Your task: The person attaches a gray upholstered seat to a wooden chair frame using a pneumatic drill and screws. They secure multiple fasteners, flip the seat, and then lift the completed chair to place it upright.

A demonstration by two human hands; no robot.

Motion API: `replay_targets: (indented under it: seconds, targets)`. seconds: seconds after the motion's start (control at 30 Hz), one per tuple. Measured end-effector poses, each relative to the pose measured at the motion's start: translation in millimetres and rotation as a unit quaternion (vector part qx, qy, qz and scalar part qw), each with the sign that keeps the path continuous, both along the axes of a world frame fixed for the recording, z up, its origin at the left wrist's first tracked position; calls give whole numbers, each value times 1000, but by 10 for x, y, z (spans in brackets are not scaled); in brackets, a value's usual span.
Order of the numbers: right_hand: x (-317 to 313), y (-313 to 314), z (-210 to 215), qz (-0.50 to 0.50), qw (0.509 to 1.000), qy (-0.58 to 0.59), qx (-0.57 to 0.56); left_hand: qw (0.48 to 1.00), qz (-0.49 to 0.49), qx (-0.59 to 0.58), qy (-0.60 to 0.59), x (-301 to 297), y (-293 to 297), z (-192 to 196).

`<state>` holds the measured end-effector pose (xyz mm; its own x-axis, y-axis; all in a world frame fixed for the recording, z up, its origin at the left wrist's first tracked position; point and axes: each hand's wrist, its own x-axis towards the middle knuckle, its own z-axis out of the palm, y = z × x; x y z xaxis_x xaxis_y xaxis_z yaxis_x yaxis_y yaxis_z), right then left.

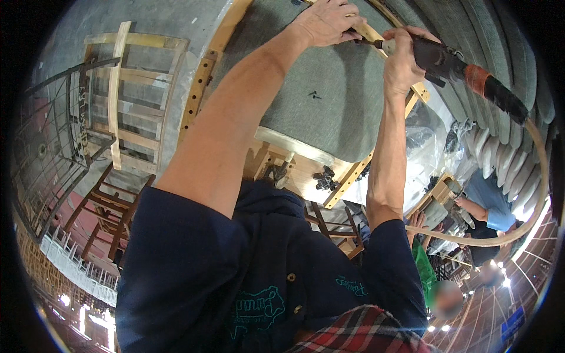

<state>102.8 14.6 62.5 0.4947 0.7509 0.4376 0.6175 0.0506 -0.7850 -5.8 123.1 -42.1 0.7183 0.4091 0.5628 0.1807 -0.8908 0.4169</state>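
Note:
Wrapped around a black power screwdriver (438, 59) with an orange band is my right hand (402, 66). A tan hose (538, 176) runs from the tool's rear end. The tool's bit points left at a pale wooden rail (372, 36) on the far edge of a grey fabric-covered panel (294, 88). My left hand (327, 23) reaches to the same spot, its fingers closed near the bit on a small dark piece that I cannot make out. A few small dark screws (314, 95) lie on the fabric.
Perforated wooden strips (193, 97) flank the panel. Nearer me, a wooden tray (306, 176) holds black parts (325, 177). Grey cushions (500, 76) are stacked at right. A pallet (138, 94) and metal rack (56, 135) stand at left. Another person (488, 203) works at lower right.

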Motion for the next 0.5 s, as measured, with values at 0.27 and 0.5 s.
replay_targets:
  seconds: [0.27, 0.5]
  targets:
    - [17, 40, -49, 8, 995, 86, 40, 1000, -1, 4, 15, -19, -6, 6]
    - [284, 46, -265, 10, 996, -84, 29, 999, -5, -14, 35, -12, -2, 34]
